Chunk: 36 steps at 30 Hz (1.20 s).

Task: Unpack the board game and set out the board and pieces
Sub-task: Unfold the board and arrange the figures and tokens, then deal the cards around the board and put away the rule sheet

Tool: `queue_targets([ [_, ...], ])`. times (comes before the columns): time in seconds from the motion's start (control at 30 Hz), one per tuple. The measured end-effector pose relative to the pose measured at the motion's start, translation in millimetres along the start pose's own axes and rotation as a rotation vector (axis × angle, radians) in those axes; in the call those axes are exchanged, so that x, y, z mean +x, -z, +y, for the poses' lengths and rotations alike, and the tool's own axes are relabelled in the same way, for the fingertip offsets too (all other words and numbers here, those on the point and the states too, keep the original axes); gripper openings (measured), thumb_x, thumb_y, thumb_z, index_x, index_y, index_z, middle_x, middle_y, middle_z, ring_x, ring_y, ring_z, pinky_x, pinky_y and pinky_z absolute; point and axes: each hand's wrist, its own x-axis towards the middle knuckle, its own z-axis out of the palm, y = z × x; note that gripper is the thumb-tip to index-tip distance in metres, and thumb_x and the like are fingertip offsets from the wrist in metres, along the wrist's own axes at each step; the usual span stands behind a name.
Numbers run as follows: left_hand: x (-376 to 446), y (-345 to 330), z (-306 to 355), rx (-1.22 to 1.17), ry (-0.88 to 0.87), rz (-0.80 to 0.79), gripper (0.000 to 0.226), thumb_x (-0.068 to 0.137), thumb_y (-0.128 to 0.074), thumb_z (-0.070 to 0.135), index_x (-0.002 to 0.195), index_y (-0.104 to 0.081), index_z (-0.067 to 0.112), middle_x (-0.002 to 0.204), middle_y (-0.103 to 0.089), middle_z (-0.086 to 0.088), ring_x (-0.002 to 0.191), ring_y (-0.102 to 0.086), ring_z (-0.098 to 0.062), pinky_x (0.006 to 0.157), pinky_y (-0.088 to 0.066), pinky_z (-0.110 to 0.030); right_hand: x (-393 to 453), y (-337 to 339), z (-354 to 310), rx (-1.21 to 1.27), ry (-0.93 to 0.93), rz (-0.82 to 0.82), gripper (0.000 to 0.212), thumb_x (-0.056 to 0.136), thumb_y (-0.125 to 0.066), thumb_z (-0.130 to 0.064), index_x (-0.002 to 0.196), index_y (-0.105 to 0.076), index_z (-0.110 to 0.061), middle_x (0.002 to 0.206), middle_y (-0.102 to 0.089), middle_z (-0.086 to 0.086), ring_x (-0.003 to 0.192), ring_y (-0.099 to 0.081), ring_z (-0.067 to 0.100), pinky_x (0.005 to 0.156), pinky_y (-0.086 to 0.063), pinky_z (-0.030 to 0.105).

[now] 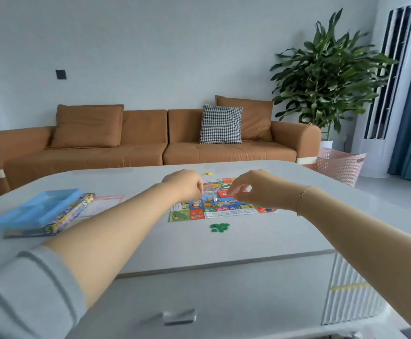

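Board (214, 206) lies flat on table (285, 231) beneath both hands (224, 189).

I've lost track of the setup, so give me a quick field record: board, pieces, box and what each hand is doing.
board: colourful game board lies flat and unfolded on the white table
green pieces: small pile on the table, just off the board's near edge
yellow piece: beyond the board's far edge
box: game box far left, blue tray resting on top
left hand: over the board, fingers curled, contents hidden
right hand: over the board, fingers curled downward, grasp unclear
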Motion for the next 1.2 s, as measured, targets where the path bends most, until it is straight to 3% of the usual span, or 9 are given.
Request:
queue_targets([
  [0.07, -20.2, 4.7, -8.3, 0.001, 0.015, 0.018, 0.018, 0.082, -0.052, 0.017, 0.079, -0.066, 0.028, 0.096, -0.065, 0.013, 0.098, -0.060, -0.015, 0.085, -0.050, -0.029, -3.3, -2.4, -11.2, 0.004, 0.019, 0.000, 0.022, 0.090, -0.057, -0.021, 0.107, -0.070, -0.025, 0.099, -0.065, -0.005, 0.071, -0.055, -0.007, 0.059, -0.038, 0.005],
  [0.23, -67.6, 21.2, -46.1, -0.042, 0.090, 0.069, 0.023, 0.085, -0.050, 0.009, 0.088, -0.070, 0.019, 0.104, -0.068, 0.000, 0.100, -0.060, -0.020, 0.086, -0.050, -0.028, 2.5, -21.1, -42.8, 0.019, 0.065, -0.023, 0.018, 0.086, -0.059, -0.027, 0.098, -0.070, -0.034, 0.101, -0.068, -0.009, 0.092, -0.061, 0.006, 0.090, -0.048, 0.030],
  [0.33, -89.9, 29.1, -80.4, -0.025, 0.187, 0.066, 0.026, 0.085, -0.046, 0.004, 0.091, -0.070, 0.013, 0.105, -0.067, -0.002, 0.100, -0.061, -0.022, 0.082, -0.050, -0.028, 11.3, -33.4, -65.2, 0.048, 0.111, -0.044, 0.020, 0.088, -0.058, -0.021, 0.102, -0.070, -0.028, 0.091, -0.064, -0.017, 0.081, -0.056, -0.006, 0.075, -0.039, 0.000],
  [0.37, -96.0, 30.0, -92.5, -0.019, 0.222, 0.063, 0.027, 0.084, -0.045, 0.003, 0.090, -0.070, 0.011, 0.104, -0.068, -0.004, 0.098, -0.061, -0.023, 0.081, -0.051, -0.029, 15.8, -37.8, -71.3, 0.057, 0.120, -0.047, 0.020, 0.089, -0.058, -0.020, 0.103, -0.069, -0.026, 0.091, -0.063, -0.016, 0.082, -0.056, -0.005, 0.070, -0.037, -0.001],
  [0.53, -118.8, 25.5, -149.2, 0.155, 0.438, 0.052, 0.020, 0.077, -0.051, 0.001, 0.082, -0.068, 0.012, 0.090, -0.067, -0.007, 0.087, -0.062, -0.026, 0.073, -0.051, -0.030, 45.4, -69.2, -99.8, 0.103, 0.192, -0.090, 0.021, 0.088, -0.058, -0.022, 0.106, -0.069, -0.026, 0.108, -0.067, -0.009, 0.095, -0.061, 0.006, 0.084, -0.047, 0.020],
  [0.63, -129.7, 19.4, -169.7, 0.241, 0.545, 0.029, 0.012, 0.081, -0.052, 0.007, 0.070, -0.054, 0.012, 0.068, -0.051, -0.004, 0.078, -0.053, -0.028, 0.065, -0.040, -0.027, 58.3, -88.7, -116.5, 0.107, 0.234, -0.116, 0.022, 0.089, -0.057, -0.021, 0.107, -0.069, -0.023, 0.111, -0.067, -0.008, 0.097, -0.062, 0.009, 0.088, -0.047, 0.022],
  [0.9, -126.7, -16.6, -198.6, 0.005, 0.590, 0.208, 0.022, 0.091, -0.045, 0.018, 0.097, -0.062, 0.006, 0.098, -0.066, -0.013, 0.095, -0.060, -0.031, 0.069, -0.040, -0.029, 75.3, -124.5, -133.7, 0.114, 0.293, -0.162, 0.023, 0.091, -0.053, -0.021, 0.109, -0.068, -0.023, 0.113, -0.066, -0.009, 0.099, -0.060, 0.010, 0.078, -0.038, 0.015],
  [1.03, -124.2, -24.6, -204.9, -0.051, 0.670, 0.178, 0.034, 0.085, -0.059, 0.026, 0.055, -0.050, 0.011, 0.059, -0.049, -0.005, 0.061, -0.051, -0.025, 0.048, -0.031, -0.026, 73.6, -132.5, -129.3, 0.152, 0.287, -0.151, 0.024, 0.090, -0.051, -0.017, 0.105, -0.069, -0.024, 0.108, -0.067, -0.007, 0.095, -0.060, 0.008, 0.078, -0.040, 0.014],
  [1.2, -119.6, -24.0, -208.8, -0.151, 0.756, 0.047, 0.036, 0.081, -0.063, 0.048, 0.075, -0.061, 0.013, 0.059, -0.048, 0.000, 0.064, -0.048, -0.021, 0.046, -0.030, -0.024, 71.1, -134.1, -122.6, 0.182, 0.295, -0.132, 0.025, 0.090, -0.051, -0.016, 0.105, -0.070, -0.022, 0.107, -0.068, -0.004, 0.096, -0.060, 0.008, 0.083, -0.045, 0.018],
])
